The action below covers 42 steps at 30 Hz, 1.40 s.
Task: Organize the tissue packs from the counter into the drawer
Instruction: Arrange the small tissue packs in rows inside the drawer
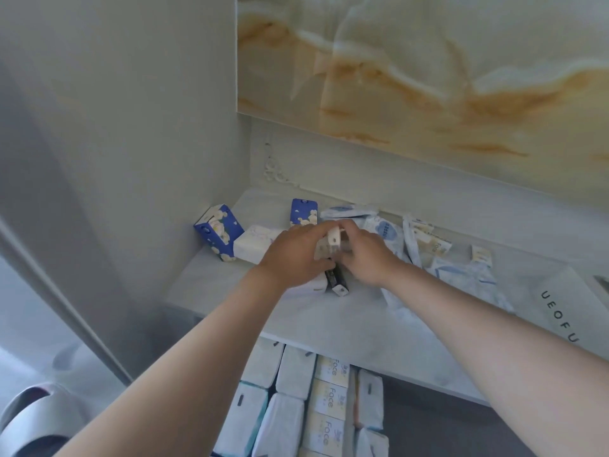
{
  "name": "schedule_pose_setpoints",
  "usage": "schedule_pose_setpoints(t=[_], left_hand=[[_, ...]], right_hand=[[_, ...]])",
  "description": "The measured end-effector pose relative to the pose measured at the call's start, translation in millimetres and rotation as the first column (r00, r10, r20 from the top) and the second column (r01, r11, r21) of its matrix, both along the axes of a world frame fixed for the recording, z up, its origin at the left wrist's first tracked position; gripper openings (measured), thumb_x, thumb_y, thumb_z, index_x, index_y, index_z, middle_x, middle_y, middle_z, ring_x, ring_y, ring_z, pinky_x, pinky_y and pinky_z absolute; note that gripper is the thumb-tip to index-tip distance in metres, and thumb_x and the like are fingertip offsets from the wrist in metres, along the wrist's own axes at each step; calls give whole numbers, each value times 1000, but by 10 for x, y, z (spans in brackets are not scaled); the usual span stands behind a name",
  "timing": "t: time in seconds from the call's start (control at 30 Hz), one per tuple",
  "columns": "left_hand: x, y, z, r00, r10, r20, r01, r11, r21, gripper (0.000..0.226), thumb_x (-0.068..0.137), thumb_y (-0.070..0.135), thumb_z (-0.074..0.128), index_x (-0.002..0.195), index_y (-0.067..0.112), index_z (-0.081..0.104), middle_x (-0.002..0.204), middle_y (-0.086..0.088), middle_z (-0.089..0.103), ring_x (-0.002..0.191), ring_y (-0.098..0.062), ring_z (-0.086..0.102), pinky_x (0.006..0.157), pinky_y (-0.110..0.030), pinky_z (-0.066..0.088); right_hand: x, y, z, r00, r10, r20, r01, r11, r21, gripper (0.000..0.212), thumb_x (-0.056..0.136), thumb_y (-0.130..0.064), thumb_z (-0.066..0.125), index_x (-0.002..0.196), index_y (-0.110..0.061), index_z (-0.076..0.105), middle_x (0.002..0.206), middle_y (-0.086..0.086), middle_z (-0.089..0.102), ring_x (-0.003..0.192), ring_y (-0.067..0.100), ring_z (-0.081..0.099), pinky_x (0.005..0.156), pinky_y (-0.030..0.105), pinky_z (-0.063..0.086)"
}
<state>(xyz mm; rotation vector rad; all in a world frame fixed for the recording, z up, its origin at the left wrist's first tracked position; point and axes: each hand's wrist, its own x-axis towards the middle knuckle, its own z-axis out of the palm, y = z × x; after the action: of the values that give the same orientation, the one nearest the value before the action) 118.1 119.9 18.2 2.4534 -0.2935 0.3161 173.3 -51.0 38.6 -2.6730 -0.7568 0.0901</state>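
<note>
Both hands meet over a small cluster of tissue packs on the pale counter. My left hand presses down on a white pack and grips a small pale pack that stands upright. My right hand pinches the same small pack from the other side. A dark-ended pack lies under the hands. Two blue flowered packs and a white pack lie at the back left. Below the counter, the open drawer holds rows of packs.
Several white and blue soft packs and yellow-labelled ones are strewn on the counter's right. A white box marked UEOFU sits at the far right. A grey wall closes the left side; a slipper is on the floor.
</note>
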Motion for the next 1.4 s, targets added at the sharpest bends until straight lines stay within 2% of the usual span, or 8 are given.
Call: schedule_pose_setpoints(t=[0.1,0.27,0.47,0.63,0.87,1.03,1.23,1.4], left_hand=[[31,3,22,997,70,-10,-71,972,-223,46,89,22,69,131,31,52,114,6,57,98,-14,57,85,-30,47],[68,150,33,983,170,-67,-181,952,-248,19,83,10,73,98,15,63,109,1,48,87,-12,49,74,-17,35],[90,183,12,967,246,-63,-254,944,-212,25,79,16,79,97,15,61,109,1,49,92,-15,52,77,-22,40],[113,173,77,953,293,-78,-300,949,-97,31,83,27,77,100,15,54,107,-3,51,98,-22,54,79,-31,45],[175,29,245,952,264,-153,-296,921,-253,57,103,34,45,151,10,27,140,-15,36,124,-29,45,97,-30,37],[105,-476,345,981,51,-189,-105,953,-286,47,96,31,58,140,19,46,123,-4,49,108,-13,50,87,-23,37],[170,-956,510,963,119,-242,-219,868,-446,38,81,17,73,112,22,51,90,8,61,74,-4,60,60,-18,49],[412,-1087,548,934,156,-322,-302,827,-475,33,81,5,71,105,19,53,92,-6,63,77,-24,67,69,-40,60]], right_hand=[[9,156,109,989,28,-143,1,980,201,51,92,-23,70,140,-25,51,118,-6,62,106,17,61,84,25,45],[122,329,37,960,59,-275,38,942,333,49,86,4,66,128,-20,66,112,-6,70,91,18,68,78,26,57],[241,259,-162,995,79,-62,-98,904,-417,62,90,2,51,146,-24,45,140,7,53,125,30,54,96,40,50],[188,264,-263,995,95,37,-65,872,-485,44,98,-12,49,141,-18,46,131,12,50,112,33,58,88,38,50],[-9,-46,-43,999,6,-43,-1,993,115,67,88,-13,66,143,-27,30,131,6,56,109,26,63,88,38,52],[-178,-293,106,995,-100,-10,98,944,315,73,80,-29,73,136,-31,26,109,-4,64,80,18,65,73,38,54],[-144,-721,271,996,-83,19,67,903,424,92,74,-31,82,147,-37,25,111,-9,60,81,11,65,75,27,52],[142,-1165,216,975,-193,106,130,894,430,54,81,-15,68,131,-29,54,117,-10,55,96,8,56,86,34,52]])
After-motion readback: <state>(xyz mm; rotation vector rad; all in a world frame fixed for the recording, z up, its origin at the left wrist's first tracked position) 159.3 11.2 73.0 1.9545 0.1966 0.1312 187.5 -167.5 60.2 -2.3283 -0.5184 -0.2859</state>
